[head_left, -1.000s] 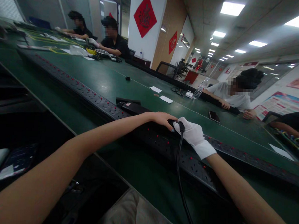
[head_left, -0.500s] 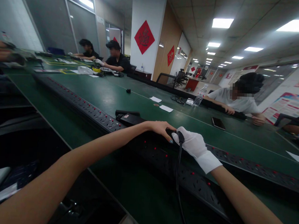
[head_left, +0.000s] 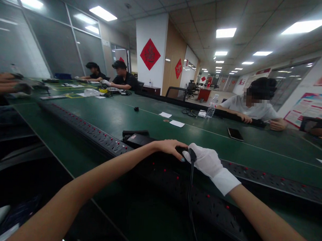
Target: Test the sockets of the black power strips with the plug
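My left hand (head_left: pixel 172 148), bare, curls its thumb and fingers around a black piece (head_left: pixel 181 149) whose shape is mostly hidden. Right beside it, my right hand (head_left: pixel 205 161) in a white glove grips a black cable plug (head_left: pixel 192 155) against that piece. From the plug a black cord (head_left: pixel 190 193) hangs down toward me. Both hands are just above a long black power strip (head_left: pixel 171 177) with red switches or lights, lying across the green table. Whether the plug sits inside the black piece cannot be seen.
Another long power strip (head_left: pixel 91 131) runs to the far left, and one (head_left: pixel 270 182) to the right. Beyond my left forearm lie black blocks (head_left: pixel 136 134). A phone (head_left: pixel 235 134), paper slips (head_left: pixel 177 123) and a water bottle (head_left: pixel 212 106) are farther off. Several people sit around the table.
The view has tilted upward and levelled a little, so the scene sits lower in the picture. Both hands keep nearly the same hold, close together over the power strip.
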`<state>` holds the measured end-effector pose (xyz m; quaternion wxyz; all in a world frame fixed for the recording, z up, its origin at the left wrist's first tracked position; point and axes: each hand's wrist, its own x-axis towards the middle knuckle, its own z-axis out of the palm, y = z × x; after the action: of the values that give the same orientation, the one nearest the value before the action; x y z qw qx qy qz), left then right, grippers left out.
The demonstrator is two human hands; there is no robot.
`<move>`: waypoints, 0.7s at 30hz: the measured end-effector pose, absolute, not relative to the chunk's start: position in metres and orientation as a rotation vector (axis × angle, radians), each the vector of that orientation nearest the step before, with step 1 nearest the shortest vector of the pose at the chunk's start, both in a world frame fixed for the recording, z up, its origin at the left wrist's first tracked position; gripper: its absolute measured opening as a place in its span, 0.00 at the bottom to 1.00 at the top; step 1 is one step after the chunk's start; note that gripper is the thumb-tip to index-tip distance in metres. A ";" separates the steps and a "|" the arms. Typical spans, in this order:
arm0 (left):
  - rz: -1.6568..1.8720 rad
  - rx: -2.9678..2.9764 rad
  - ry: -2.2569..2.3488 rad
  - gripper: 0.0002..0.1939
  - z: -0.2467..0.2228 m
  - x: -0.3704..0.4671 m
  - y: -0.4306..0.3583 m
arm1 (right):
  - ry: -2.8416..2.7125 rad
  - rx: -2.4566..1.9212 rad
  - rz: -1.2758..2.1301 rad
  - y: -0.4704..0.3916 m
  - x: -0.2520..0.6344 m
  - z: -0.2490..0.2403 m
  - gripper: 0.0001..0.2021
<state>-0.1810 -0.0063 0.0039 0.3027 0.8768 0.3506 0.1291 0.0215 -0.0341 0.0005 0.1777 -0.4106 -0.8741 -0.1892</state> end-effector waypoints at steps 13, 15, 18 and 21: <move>0.308 2.338 0.939 0.34 0.007 -0.182 -0.011 | -2.464 -1.145 -0.531 -0.032 0.023 -0.002 0.18; 0.309 2.345 0.935 0.35 0.007 -0.182 -0.012 | -2.470 -1.145 -0.531 -0.032 0.023 -0.001 0.17; 0.310 2.355 0.935 0.35 0.008 -0.182 -0.012 | -2.468 -1.157 -0.530 -0.033 0.022 -0.001 0.17; 0.304 2.368 0.909 0.33 0.009 -0.183 -0.012 | -2.468 -1.170 -0.515 -0.033 0.022 -0.001 0.18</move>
<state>-0.1830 -0.0125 0.0085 0.2893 0.8873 0.3408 0.1138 0.0218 -0.0331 -0.0005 0.1800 -0.4140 -0.8735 -0.1821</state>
